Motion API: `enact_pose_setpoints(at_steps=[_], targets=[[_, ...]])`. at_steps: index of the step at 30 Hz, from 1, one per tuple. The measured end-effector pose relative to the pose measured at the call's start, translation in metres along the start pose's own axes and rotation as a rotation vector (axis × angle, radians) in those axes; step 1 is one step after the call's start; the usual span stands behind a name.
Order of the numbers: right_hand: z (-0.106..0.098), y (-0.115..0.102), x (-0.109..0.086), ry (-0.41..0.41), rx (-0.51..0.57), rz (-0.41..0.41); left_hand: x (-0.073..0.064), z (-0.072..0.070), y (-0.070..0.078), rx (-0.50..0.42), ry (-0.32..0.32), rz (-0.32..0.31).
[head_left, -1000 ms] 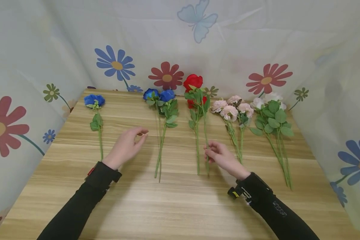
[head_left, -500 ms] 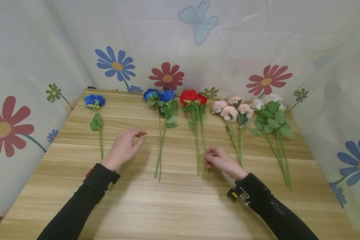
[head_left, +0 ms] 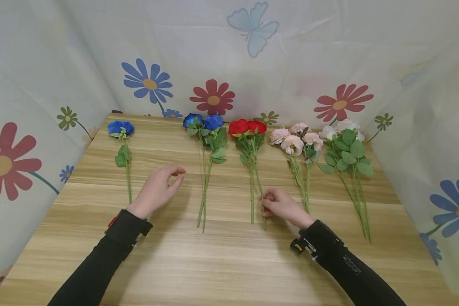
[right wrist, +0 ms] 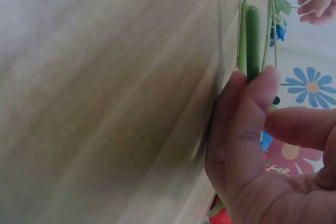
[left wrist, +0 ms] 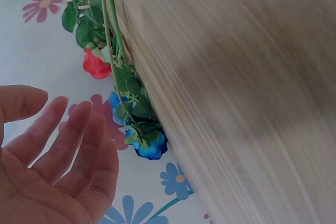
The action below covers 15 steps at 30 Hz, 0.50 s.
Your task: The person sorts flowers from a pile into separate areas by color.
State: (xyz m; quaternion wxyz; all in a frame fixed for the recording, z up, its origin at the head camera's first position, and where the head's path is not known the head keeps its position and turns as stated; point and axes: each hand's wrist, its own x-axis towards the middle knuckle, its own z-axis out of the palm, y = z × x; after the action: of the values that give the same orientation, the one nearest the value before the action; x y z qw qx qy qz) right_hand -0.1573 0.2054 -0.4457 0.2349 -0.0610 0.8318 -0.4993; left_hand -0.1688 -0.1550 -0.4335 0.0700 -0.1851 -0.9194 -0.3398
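My right hand [head_left: 284, 206] pinches the lower stem of a red rose [head_left: 257, 127], which lies beside another red rose [head_left: 239, 127] on the table. In the right wrist view the green stem end [right wrist: 253, 40] pokes out past the fingers. My left hand [head_left: 158, 187] hovers over the table with loosely bent fingers and nothing in them. It is between a single blue rose [head_left: 120, 128] on the left and a pair of blue roses [head_left: 213, 122]. The left wrist view shows its palm and relaxed fingers [left wrist: 65, 135].
Right of the red roses lie several pale pink flowers [head_left: 292, 144]. Farther right are white flowers [head_left: 348, 124] with broad green leaves. The wooden table [head_left: 214, 267] meets a flower-printed curtain [head_left: 290, 63] at its back edge.
The red rose in my right hand has come down from a raised position to lie next to the other red rose, its bloom shifting slightly. My left hand has barely moved.
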Motion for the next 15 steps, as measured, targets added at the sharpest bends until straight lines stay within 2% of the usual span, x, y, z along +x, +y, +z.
enact_pose_setpoints(at_steps=[7,15], targets=[[0.000,-0.003,0.000,0.020,-0.072,0.016,-0.002,-0.002,-0.001,0.002,-0.001,-0.010],[-0.001,-0.011,-0.002,0.043,-0.286,0.012,-0.004,-0.003,-0.001,0.003,-0.003,-0.019]])
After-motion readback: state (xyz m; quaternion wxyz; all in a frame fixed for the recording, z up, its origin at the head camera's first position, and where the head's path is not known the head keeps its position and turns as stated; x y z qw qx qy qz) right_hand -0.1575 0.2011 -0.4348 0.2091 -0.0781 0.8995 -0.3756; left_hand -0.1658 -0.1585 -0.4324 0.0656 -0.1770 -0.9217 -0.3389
